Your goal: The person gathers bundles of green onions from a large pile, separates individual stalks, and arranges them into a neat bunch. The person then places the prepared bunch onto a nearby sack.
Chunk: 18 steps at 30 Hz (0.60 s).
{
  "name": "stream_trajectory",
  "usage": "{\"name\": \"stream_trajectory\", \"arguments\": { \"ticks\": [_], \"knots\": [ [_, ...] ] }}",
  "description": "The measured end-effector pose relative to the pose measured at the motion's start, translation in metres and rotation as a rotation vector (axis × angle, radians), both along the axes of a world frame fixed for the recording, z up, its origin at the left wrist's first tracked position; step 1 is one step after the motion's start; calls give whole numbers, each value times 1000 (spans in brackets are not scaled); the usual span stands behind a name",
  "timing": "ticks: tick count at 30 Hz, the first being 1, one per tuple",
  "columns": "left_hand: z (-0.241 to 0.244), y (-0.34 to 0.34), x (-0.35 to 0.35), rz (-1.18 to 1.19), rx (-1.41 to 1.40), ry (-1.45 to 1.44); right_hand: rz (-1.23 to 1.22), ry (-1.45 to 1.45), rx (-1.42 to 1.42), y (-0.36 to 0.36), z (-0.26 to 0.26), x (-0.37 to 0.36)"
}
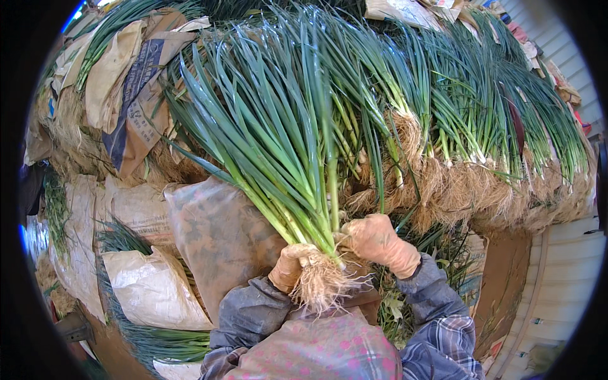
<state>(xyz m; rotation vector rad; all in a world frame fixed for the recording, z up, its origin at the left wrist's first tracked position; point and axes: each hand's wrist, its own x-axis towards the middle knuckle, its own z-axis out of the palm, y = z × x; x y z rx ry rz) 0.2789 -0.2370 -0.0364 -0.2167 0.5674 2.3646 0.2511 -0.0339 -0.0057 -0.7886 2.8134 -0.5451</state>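
A fanned bunch of long-leaved allium plants, green garlic by the look of it [280, 156], lies before my chest with its leaves pointing away. My left hand [287, 268], in a soiled work glove, is closed around the pale bases of the bunch. Tan stringy roots [325, 285] hang below that grip. On the bunch's right side, my gloved right hand [380, 244] has its fingers closed at the base of a single stalk [334, 190]. That stalk stands nearly upright, its upper leaf blurred. The fingertips of the right hand are partly hidden.
A long heap of similar plants [475, 114] runs across the far side, roots facing me. Paper sacks [152, 95] cover its left part. A dirty plastic-covered cushion or bag [218, 237] is left of my hands. More greens [166, 344] lie lower left; a ribbed pale wall [555, 280] stands right.
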Motion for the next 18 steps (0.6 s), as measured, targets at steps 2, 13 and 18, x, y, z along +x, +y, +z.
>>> {"name": "stream_trajectory", "arguments": {
  "ticks": [2,13,18],
  "knots": [
    [3,-1,-1,-23,80,61,56,166,-84,-4,-3,8],
    [-19,7,7,2,177,1,-238,336,226,24,-86,80],
    [-27,1,4,41,237,101,-474,-315,804,115,-105,132]
  ]
}}
